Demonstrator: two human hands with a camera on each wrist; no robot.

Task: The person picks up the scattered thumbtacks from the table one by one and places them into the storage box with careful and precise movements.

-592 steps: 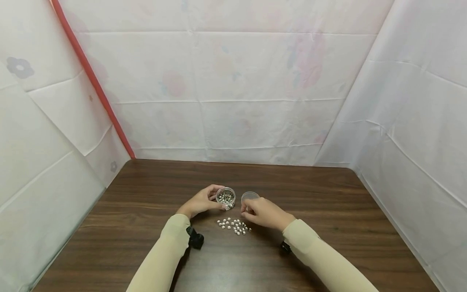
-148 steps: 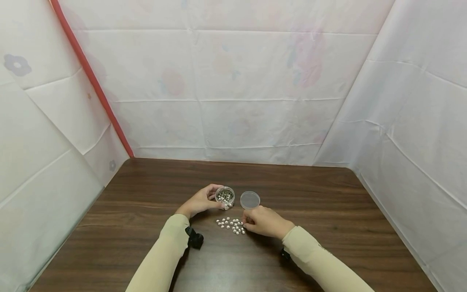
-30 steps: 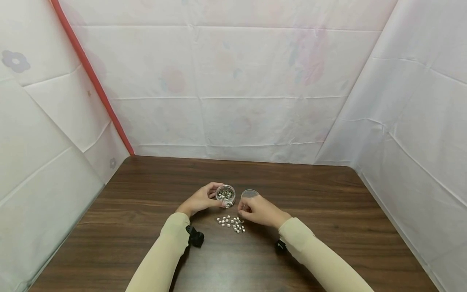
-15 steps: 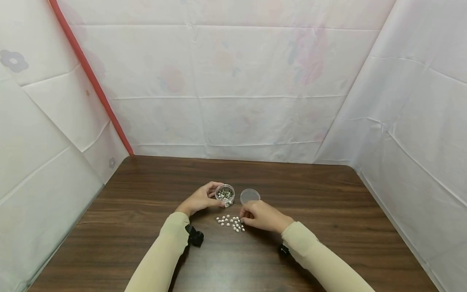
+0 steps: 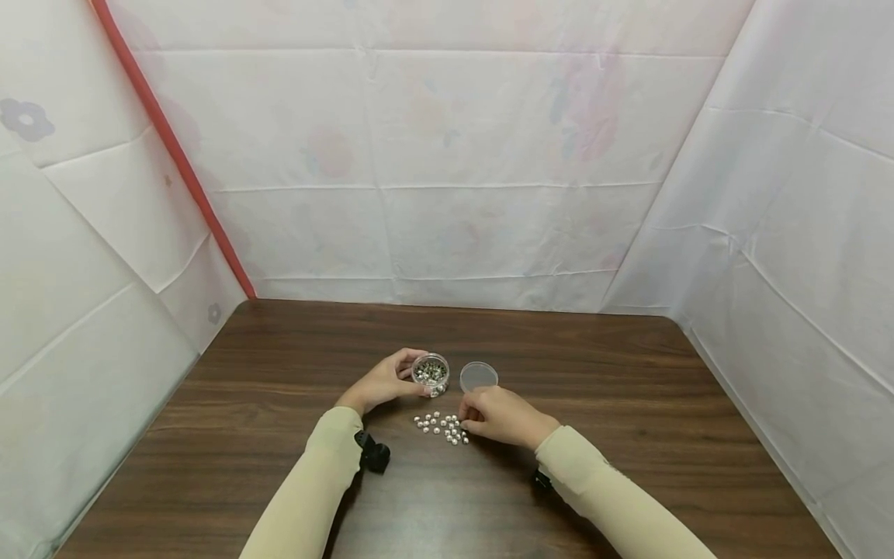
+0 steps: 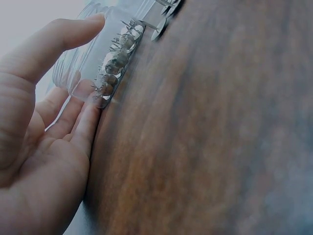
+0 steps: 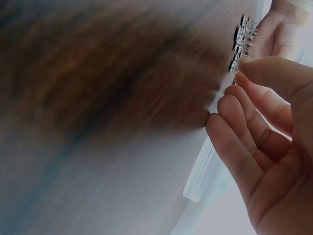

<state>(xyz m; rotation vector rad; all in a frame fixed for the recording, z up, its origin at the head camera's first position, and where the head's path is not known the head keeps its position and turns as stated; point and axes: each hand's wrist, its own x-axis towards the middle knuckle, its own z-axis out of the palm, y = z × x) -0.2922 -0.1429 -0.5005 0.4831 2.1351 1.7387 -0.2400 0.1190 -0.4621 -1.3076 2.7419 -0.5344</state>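
Observation:
My left hand (image 5: 382,383) holds a small clear round jar (image 5: 431,355) upright on the table, thumb on the near side and fingers behind it. Through the jar's wall in the left wrist view, silver thumbtacks (image 6: 116,63) show piled at the bottom. Several loose thumbtacks (image 5: 436,421) lie scattered in front of the jar, mostly points up. At their right edge is my right hand (image 5: 508,414), its thumb and index finger pinching a thumbtack (image 7: 234,68) close over the table. The other fingers of that hand curl down to the tabletop.
A clear round lid (image 5: 479,376) lies just right of the jar, partly behind the right hand. The dark wooden table (image 5: 601,373) meets white patterned sheets (image 5: 489,155) at the back and sides. Black wrist cameras (image 5: 375,456) sit under the sleeves.
From beside the lid and jar, my right hand has come back toward me to the loose tacks. Compared with about twenty seconds ago, fewer tacks lie at the right. The left hand stays put.

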